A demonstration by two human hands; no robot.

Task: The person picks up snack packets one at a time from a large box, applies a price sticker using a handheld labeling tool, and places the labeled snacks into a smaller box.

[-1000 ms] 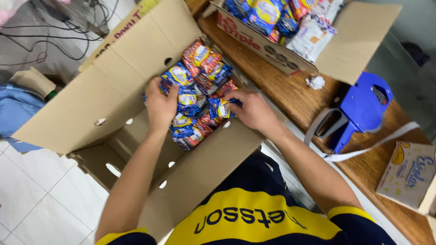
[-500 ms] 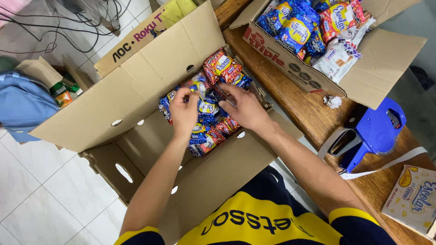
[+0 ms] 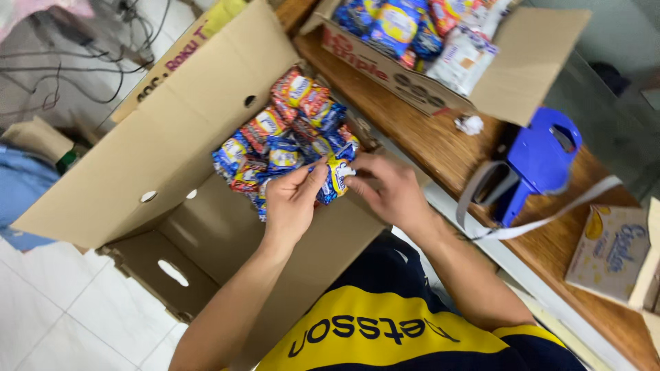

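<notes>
Both hands pinch one blue snack packet (image 3: 337, 175) at the near edge of the heap in the open carton (image 3: 206, 130): left hand (image 3: 292, 199) at its 9 o'clock, right hand (image 3: 388, 189) at 3. Best grip the corners evenly, keeping neighbouring packets (image 3: 289, 124) undisturbed.

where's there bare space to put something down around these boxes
Bare wood on the wooden counter, between the second carton and the blue tape dispenser. The open box is crowded with snack packets where both hands work; its near flap is bare.
</notes>
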